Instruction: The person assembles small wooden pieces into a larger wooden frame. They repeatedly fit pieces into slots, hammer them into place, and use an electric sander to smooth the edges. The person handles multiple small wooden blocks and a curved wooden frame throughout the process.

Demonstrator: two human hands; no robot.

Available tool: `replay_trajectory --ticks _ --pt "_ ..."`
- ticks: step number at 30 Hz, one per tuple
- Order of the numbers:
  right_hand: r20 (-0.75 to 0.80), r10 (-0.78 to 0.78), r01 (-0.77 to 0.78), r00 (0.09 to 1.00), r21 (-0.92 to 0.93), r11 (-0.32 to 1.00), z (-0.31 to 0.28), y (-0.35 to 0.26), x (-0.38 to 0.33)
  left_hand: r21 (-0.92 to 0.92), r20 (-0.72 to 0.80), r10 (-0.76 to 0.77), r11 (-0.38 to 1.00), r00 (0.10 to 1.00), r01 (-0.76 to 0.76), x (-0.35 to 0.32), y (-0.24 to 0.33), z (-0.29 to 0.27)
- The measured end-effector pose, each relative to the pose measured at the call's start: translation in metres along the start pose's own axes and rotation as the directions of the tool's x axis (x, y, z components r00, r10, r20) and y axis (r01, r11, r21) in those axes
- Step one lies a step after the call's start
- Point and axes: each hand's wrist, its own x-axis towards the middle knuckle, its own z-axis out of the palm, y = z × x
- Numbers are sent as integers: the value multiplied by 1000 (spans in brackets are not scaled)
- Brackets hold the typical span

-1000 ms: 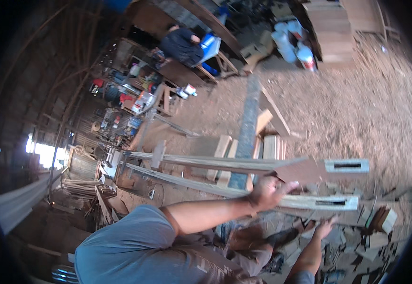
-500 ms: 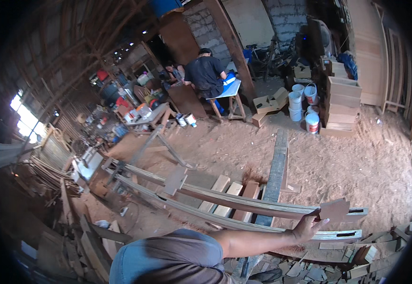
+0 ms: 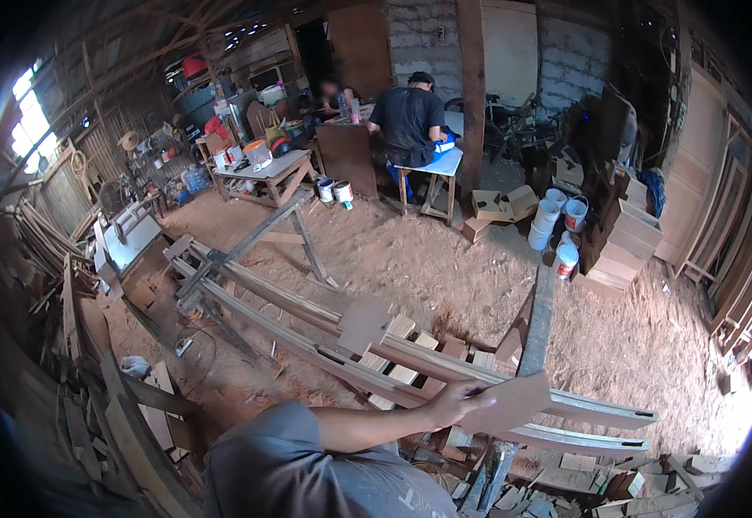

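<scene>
My left hand (image 3: pixel 458 406) reaches across to the right, its fingers closed on the near-left edge of a flat brown wooden board (image 3: pixel 510 404). The board is tilted over two long slotted wooden rails (image 3: pixel 596 407) lying side by side; whether it touches them I cannot tell. Farther left, a second flat brown board piece (image 3: pixel 365 324) lies across the rails. My right hand is out of view.
Trestles (image 3: pixel 538 324) support the rails. Wood offcuts (image 3: pixel 583 479) litter the ground at lower right, and planks (image 3: pixel 134 432) lean at lower left. Beyond, a person (image 3: pixel 406 121) sits on a small table near white buckets (image 3: pixel 549 216) and a cluttered workbench (image 3: pixel 264 173).
My left hand has brought the board leftward along the rails, away from their right ends and closer to me. The whole view has turned.
</scene>
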Motion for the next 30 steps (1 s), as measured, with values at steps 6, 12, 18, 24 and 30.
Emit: replay_trajectory --ticks 6,12,18,24,30 --pt "153 9 -58 988 319 946 -11 -34 27 -669 235 -203 676 951 310 -59 48 -47" --pt "-116 -458 418 882 642 643 -28 -195 -25 -855 375 56 407 925 321 -88 70 -69" --pt "-86 -656 567 750 595 570 -50 -269 -56 -853 322 -237 347 917 390 -80 58 -34" --pt "327 -149 -244 933 881 406 -108 -371 -136 -839 536 128 193 835 509 -73 58 -11" --pt "284 -620 285 732 699 656 -61 -300 -77 -822 569 149 102 809 560 -37 26 -1"
